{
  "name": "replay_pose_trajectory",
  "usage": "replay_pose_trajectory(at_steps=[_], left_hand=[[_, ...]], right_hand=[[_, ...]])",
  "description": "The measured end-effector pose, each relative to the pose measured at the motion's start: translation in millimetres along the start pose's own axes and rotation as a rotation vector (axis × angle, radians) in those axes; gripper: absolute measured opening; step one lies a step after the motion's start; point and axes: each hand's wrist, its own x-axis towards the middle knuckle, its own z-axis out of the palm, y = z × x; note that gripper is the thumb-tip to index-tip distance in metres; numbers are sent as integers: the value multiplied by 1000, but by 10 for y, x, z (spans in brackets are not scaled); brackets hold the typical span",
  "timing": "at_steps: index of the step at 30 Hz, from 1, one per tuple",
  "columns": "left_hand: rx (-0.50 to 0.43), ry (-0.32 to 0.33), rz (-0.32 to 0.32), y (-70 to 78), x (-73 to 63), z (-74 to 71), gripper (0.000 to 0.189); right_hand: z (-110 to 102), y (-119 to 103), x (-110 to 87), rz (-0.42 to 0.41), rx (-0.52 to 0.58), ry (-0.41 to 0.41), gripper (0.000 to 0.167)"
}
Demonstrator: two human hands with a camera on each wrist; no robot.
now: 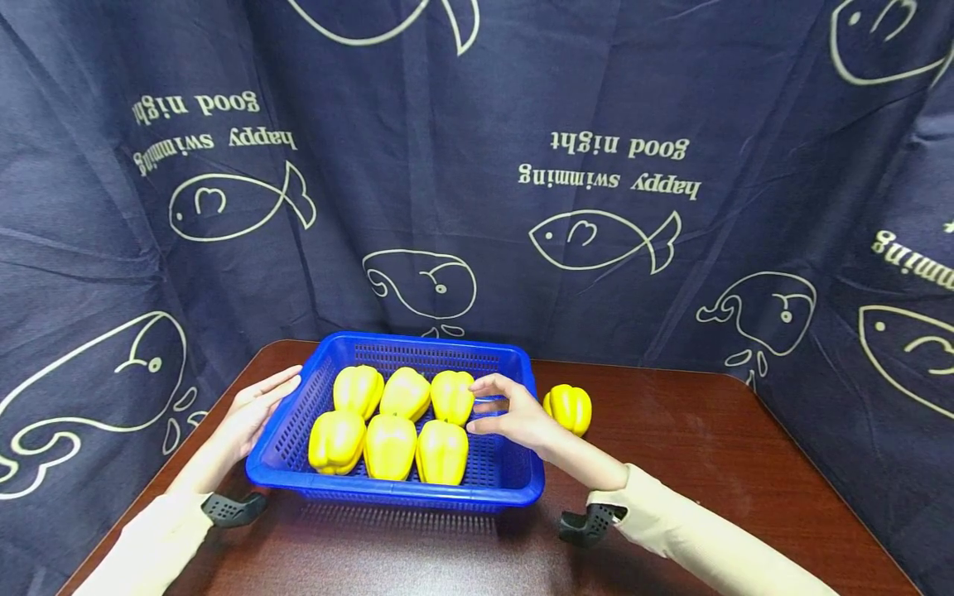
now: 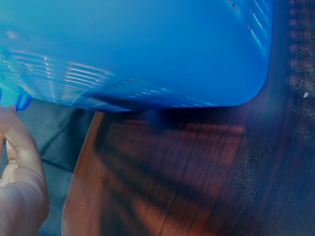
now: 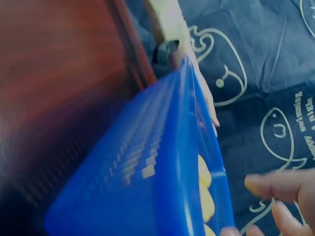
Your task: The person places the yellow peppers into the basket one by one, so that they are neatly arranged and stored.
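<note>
A blue plastic basket [image 1: 395, 487] with slotted walls stands on the table, and several yellow bell peppers [image 1: 391, 447] lie inside in two rows. My left hand [image 1: 257, 411] rests against the basket's left side, its fingers fairly straight along the outside of the rim. Over the basket's right side reaches my right hand [image 1: 514, 414], thumb and fingers spread apart, fingertips right at the back-right pepper [image 1: 451, 397]. The right wrist view shows nothing between the right hand's fingers [image 3: 273, 187]. Another yellow bell pepper [image 1: 570, 408] lies outside, right of the basket.
The brown wooden table [image 1: 715, 472] extends to the right and in front of the basket. A dark blue curtain [image 1: 492, 165] with fish and whale drawings hangs close behind and on both sides. Black wrist mounts [image 1: 589, 524] sit at both cuffs.
</note>
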Motion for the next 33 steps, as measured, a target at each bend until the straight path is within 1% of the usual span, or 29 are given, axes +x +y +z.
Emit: replay_pose_trajectory(at_steps=[3,7,10,12,16,23,28,33], left_hand=[[-9,-4,3,-2,-1,-5,53],[-35,-18,15,-8,-2,-7,35],[-47,-28,26,-11,1,-11,25],[-39,-27,32,-12,3,-14,25],[-5,-12,31,-11,0,-18,32],[-14,-16,25,-14,-11,-3,27],[28,-4,30,-21,-19,-4,37],[4,-25,49,-34,-8,-4,30]], right_hand=[[-62,-8,-11,-59,-13,-21,45],[-140,12,-30,-144,-38,-12,41],[-207,27,-45,-185,-24,-9,40],[-256,38,-55,-195,-8,-6,40],[-358,65,-75,-190,0,23,39],[-547,139,-117,-218,15,107,40],[-698,211,-151,-231,-6,158,41],[-836,329,-169,-242,-7,199,41]])
